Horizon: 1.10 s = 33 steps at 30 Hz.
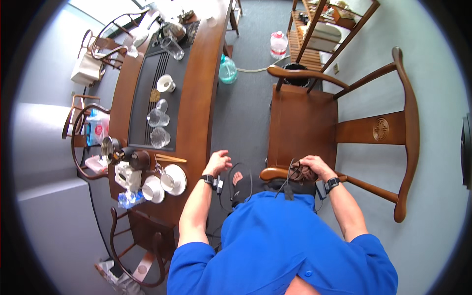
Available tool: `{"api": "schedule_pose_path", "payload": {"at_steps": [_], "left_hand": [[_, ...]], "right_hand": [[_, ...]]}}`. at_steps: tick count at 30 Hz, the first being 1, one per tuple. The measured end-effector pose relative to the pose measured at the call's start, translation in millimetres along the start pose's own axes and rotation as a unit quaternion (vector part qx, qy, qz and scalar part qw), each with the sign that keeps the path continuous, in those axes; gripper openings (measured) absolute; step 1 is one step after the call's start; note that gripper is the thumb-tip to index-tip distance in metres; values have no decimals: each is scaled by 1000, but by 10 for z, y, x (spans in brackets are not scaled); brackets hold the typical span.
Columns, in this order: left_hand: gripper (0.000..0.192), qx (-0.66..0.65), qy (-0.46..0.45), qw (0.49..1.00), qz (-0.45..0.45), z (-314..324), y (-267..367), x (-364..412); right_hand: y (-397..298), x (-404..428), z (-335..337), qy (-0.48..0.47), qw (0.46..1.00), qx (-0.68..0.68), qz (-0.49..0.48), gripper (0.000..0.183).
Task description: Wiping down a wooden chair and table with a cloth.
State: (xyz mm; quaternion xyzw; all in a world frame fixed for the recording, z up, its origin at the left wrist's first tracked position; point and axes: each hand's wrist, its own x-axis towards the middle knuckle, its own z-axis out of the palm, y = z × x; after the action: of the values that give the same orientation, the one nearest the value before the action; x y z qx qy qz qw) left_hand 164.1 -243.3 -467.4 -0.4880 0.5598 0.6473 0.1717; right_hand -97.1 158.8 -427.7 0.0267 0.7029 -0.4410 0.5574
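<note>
Over the near armrest of a wooden chair (302,121), my right hand (316,165) grips a crumpled brown cloth (303,173). A thin black cable hangs beside the cloth. My left hand (219,162) is beside the long edge of a wooden tea table (197,92), fingers apart and holding nothing. On the table, nearest that hand, are wooden tongs (171,158) and two white cups on saucers, one saucer (180,180) closer to the edge. Glass pitchers (160,137) and a white strainer-like cup (166,83) stand on the dark tea tray (177,110).
A brown canister (139,160), a metal pot (110,149) and a tissue pack (128,176) crowd the table's near end. On the floor are a teal water jug (228,70), a clear bottle (278,45) and a hose (254,70). Wooden shelves (306,37) stand behind.
</note>
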Motion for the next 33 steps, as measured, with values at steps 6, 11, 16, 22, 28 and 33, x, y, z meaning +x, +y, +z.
{"api": "schedule_pose_path", "payload": {"at_steps": [6, 11, 16, 22, 28, 33], "left_hand": [[62, -16, 23, 1000, -15, -119, -141, -206], [61, 2, -10, 1000, -20, 79, -29, -251], [61, 10, -9, 1000, 0, 164, 302, -121], [56, 75, -51, 995, 39, 425, 1035, 101], [57, 91, -131, 985, 65, 802, 1857, 429], [55, 168, -169, 966, 100, 1253, 2545, 900]], "right_hand": [[-178, 12, 48, -8, 999, -42, -9, 27], [-267, 57, 12, -13, 1000, 18, 4, 28], [-429, -165, -12, -18, 997, 70, -2, 29], [-193, -304, -255, 44, 992, 113, -32, 29], [293, -368, -333, 75, 970, 227, -40, 26], [838, -332, -234, 96, 945, 312, -23, 25]]}}
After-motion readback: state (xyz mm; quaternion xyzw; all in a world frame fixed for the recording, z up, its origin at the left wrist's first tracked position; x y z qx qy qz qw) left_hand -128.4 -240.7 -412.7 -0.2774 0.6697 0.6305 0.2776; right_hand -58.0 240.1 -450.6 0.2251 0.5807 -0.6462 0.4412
